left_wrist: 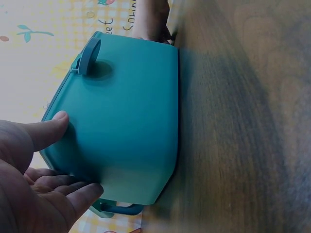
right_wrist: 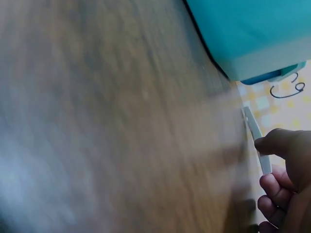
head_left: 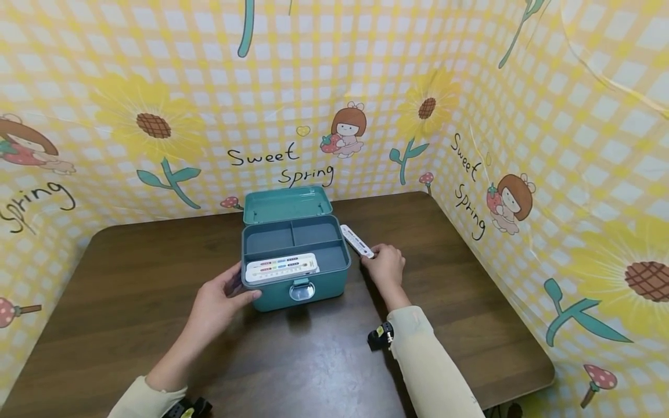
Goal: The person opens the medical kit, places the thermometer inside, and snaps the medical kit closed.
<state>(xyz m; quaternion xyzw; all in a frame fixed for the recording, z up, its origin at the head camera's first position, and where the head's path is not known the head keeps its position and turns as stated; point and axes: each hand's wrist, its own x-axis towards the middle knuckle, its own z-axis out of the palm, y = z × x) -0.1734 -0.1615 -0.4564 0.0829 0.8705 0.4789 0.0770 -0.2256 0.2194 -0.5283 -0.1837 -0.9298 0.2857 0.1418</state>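
Note:
A teal storage box (head_left: 329,285) stands with its lid (head_left: 287,204) raised, showing a grey divided tray (head_left: 313,233). White flat strips (head_left: 282,267) with coloured print lie in the tray's front compartment. At the box's front left corner is my left hand (head_left: 211,307); its thumb (left_wrist: 51,131) touches the front and its fairly straight fingers (left_wrist: 63,187) lie along the left side. Right of the box, my right hand (head_left: 385,267) pinches one end of another white flat strip (head_left: 357,241) between thumb and fingers. That strip shows nearly edge-on in the right wrist view.
The box stands on a dark wooden table (head_left: 157,249). A yellow checked cloth (head_left: 209,116) with flowers and lettering hangs behind and at both sides. On the box's front is a metal latch (head_left: 302,290).

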